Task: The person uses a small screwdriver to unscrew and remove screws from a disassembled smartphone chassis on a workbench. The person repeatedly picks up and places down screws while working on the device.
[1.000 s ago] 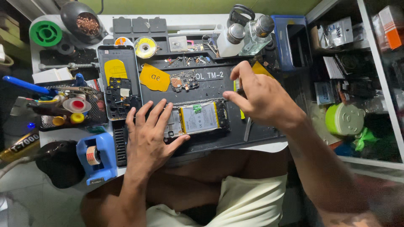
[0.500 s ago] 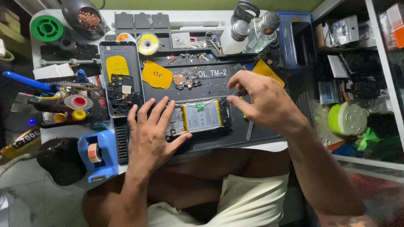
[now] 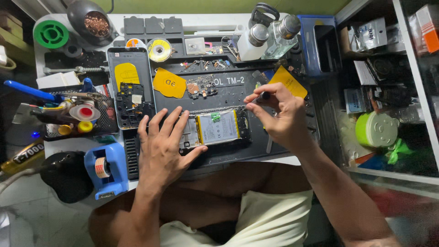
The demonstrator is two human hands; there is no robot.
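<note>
Pinning the opened phone (image 3: pixel 215 129) flat with spread left hand (image 3: pixel 162 146); right hand (image 3: pixel 279 114) pinched a small dark tool (image 3: pixel 264 95) just beyond its right end.

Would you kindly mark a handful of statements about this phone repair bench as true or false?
1. The left hand lies flat on the left end of the opened phone. True.
2. The right hand is empty and rests on the person's lap. False: it is raised over the phone's right end, pinching a thin dark tool in its fingertips.
3. A blue tape dispenser stands at the bench's near left corner. True.
4. The phone lies on a white towel. False: it lies on a dark work mat.
5. A separate phone back shell lies left of the opened phone. True.
6. The green lidded tub sits between the two hands. False: it sits on the shelf at the right.
</note>
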